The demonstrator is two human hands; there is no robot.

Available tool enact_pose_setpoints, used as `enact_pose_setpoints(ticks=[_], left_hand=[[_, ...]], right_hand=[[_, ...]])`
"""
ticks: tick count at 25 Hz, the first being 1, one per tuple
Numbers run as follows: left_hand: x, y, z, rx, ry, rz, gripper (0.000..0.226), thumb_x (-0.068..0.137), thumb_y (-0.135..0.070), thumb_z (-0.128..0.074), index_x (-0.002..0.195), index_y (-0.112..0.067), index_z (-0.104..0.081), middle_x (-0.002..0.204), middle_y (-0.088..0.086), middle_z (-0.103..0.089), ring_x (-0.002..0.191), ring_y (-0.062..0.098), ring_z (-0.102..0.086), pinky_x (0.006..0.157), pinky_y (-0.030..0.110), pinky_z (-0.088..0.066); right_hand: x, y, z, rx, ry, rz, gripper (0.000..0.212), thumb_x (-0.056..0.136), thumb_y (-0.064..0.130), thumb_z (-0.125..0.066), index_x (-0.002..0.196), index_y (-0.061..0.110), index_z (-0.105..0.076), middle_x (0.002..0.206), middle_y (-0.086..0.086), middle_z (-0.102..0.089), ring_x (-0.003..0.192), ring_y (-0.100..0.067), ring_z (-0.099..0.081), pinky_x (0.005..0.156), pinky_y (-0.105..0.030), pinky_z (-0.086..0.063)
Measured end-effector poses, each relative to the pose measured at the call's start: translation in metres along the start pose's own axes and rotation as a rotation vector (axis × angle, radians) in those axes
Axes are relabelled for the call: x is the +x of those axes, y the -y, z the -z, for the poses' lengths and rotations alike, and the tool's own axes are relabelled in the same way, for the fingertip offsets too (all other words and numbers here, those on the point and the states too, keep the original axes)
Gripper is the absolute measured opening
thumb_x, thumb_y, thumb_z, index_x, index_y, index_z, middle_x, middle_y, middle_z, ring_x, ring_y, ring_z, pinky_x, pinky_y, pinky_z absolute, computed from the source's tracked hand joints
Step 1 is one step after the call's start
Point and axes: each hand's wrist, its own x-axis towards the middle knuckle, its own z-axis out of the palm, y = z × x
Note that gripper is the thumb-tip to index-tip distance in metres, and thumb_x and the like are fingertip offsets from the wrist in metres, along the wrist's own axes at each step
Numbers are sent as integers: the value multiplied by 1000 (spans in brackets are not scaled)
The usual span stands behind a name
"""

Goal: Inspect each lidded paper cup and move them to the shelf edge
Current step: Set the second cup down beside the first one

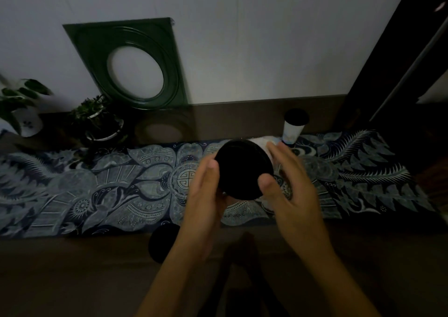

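Both forearms fill the near foreground, reaching over the front of the shelf (72,280).

- Left to right: a black-lidded cup (163,242) stands at the near shelf edge, just left of the left wrist, partly hidden. Looks already placed.
- Left hand (206,195): fingers curled loosely up the left side of the held cup (244,170), thumb tip on the lid rim.
- Held cup: tilted so its black lid faces the camera, long axis running away and right; pale paper body shows behind the lid. Too dim to read any marking.
- Right hand (288,183): fingers wrapped round the body, thumb at the lid's lower right. It carries more of the cup.
- Third cup (294,127) stands upright, farther back right on the patterned runner (97,183), well apart from both hands.

Judgement: inspection in progress; next move is toward the camera, to the near edge.
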Motion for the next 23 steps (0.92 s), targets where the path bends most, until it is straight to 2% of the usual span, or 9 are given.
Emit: enact_pose_setpoints(ticks=[2, 5, 8, 9, 11, 13, 16, 20, 23], left_hand=[[0, 10, 6, 6, 10, 23, 41, 100, -46, -49, 124, -16, -66, 125, 8, -72, 119, 27, -67, 96, 44, -57], [-3, 26, 12, -19, 22, 87, 43, 95, -39, -52, 126, -12, -66, 128, 9, -71, 122, 26, -65, 99, 44, -56], [-9, 53, 20, -33, 20, 148, 46, 94, -37, -57, 129, -10, -66, 132, 11, -69, 123, 26, -65, 95, 43, -57], [-12, 64, 25, -27, 0, 171, 44, 94, -36, -59, 128, -11, -67, 130, 13, -70, 122, 28, -66, 93, 42, -58], [-17, 88, 34, 0, -50, 209, 36, 94, -35, -63, 122, -13, -70, 125, 14, -72, 117, 30, -69, 91, 43, -60], [-24, 114, 44, -12, -87, 253, 30, 95, -34, -66, 116, -14, -72, 122, 16, -73, 114, 32, -70, 94, 50, -57], [-33, 148, 60, -22, -150, 339, 29, 92, -34, -66, 112, -14, -73, 121, 19, -73, 115, 37, -68, 97, 53, -55], [-39, 174, 73, 9, -183, 441, 31, 85, -42, -75, 104, -18, -76, 115, 14, -76, 113, 32, -70, 90, 43, -59], [-39, 186, 76, 27, -212, 500, 21, 86, -38, -70, 97, -22, -77, 107, 8, -78, 110, 29, -71, 87, 40, -59]], right_hand=[[0, -10, 2, 112, 5, -77, 69, 88, 71, -48, 145, 32, -48, 154, 7, -48, 140, -5, -44, 114, -31, -43], [-3, -26, 4, 270, 33, -148, 53, 87, 66, -53, 130, 36, -62, 127, 15, -69, 120, 0, -62, 101, -24, -53], [-14, -52, 5, 333, 44, -289, 64, 75, 80, -60, 123, 39, -67, 123, 14, -72, 117, -5, -65, 98, -31, -56], [-19, -63, 3, 348, 29, -356, 68, 72, 78, -63, 124, 35, -68, 124, 9, -72, 119, -10, -66, 102, -39, -55], [-28, -86, 1, 388, 24, -481, 57, 74, 66, -65, 118, 30, -71, 120, 2, -74, 115, -17, -68, 103, -48, -53], [-37, -106, -5, 417, 60, -565, 47, 79, 55, -64, 115, 25, -72, 115, -1, -76, 109, -17, -72, 99, -47, -56], [-51, -135, -18, 450, 67, -670, 48, 82, 46, -64, 115, 13, -70, 116, -9, -75, 106, -21, -73, 96, -45, -58], [-66, -168, -26, 456, 74, -764, 43, 87, 41, -62, 117, 10, -68, 119, -11, -72, 112, -25, -70, 99, -47, -56], [-73, -190, -31, 471, 85, -810, 29, 99, 30, -57, 116, 9, -68, 122, -13, -70, 118, -29, -66, 103, -52, -53]])
